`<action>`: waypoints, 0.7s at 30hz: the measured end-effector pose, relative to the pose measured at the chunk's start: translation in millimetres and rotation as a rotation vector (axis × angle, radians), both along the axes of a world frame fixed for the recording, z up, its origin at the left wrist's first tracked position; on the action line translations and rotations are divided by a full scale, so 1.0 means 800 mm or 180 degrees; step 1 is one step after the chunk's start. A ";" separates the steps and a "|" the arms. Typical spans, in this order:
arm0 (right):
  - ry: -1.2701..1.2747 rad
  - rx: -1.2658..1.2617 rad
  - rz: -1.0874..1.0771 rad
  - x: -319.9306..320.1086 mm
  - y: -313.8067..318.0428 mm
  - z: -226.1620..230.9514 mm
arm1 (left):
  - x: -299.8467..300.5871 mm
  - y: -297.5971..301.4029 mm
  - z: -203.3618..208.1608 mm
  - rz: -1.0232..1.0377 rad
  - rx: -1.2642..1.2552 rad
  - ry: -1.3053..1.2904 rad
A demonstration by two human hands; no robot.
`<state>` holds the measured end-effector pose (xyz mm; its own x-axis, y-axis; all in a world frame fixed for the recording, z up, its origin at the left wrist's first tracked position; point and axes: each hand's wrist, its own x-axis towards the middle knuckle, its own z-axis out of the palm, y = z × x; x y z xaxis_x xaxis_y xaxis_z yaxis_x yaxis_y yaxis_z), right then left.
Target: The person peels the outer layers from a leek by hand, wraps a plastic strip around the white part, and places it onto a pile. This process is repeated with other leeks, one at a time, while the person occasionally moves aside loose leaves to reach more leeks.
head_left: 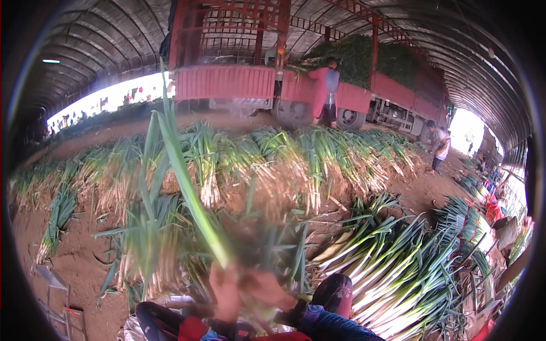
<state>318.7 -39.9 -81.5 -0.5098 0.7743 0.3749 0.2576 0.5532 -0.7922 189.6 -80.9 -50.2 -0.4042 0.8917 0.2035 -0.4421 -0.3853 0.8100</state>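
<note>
A long scallion [190,193] with a thick green top slants up and to the left from my hands. My left hand [226,291] is closed around its lower stalk. Close beside it, my right hand [266,288] reaches in from the right, its fingers smeared by motion; whether it grips the stalk I cannot tell. The stalk's lower end is blurred and partly hidden by the hands. Loose scallions [153,244] lie in a heap just beyond my knees. To my right spreads a large pile of scallions with bare white stalks [387,273].
Rows of soil-covered scallion bundles [256,156] cross the dirt floor ahead. Behind them stands a red truck [227,82] loaded with greens, with a person [327,94] beside it. Another person [439,145] stands farther right. A metal frame [57,284] is at the lower left.
</note>
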 end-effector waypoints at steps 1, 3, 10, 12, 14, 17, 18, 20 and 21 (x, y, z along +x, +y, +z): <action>0.0015 -0.0425 0.0110 0.000 0.000 0.004 | -0.002 0.003 -0.001 -0.0009 0.0014 -0.0010; -0.0077 -0.0265 -0.0038 -0.003 -0.005 0.016 | -0.004 0.007 -0.004 -0.0050 0.0120 -0.0096; 0.0503 0.0618 -0.0497 -0.017 -0.012 0.021 | -0.006 0.008 -0.007 -0.0154 0.0279 -0.0233; 0.0492 0.0660 -0.0509 -0.015 -0.014 0.024 | -0.006 0.004 0.001 -0.0244 0.0201 -0.0358; 0.0485 0.0697 -0.0510 -0.016 -0.017 0.024 | -0.005 0.003 0.003 -0.0225 0.0232 -0.0380; -0.0241 0.1135 -0.0875 -0.024 -0.022 0.020 | -0.005 -0.002 0.001 -0.0168 0.0236 -0.0379; -0.0124 0.1158 -0.0903 -0.025 -0.023 0.014 | -0.005 -0.006 -0.001 -0.0131 0.0205 -0.0355; -0.0013 0.1186 -0.0923 -0.023 -0.017 -0.002 | -0.006 -0.008 0.000 -0.0116 0.0162 -0.0276; 0.0337 0.0681 -0.0852 -0.019 -0.013 -0.015 | -0.006 -0.010 0.001 -0.0115 0.0116 -0.0191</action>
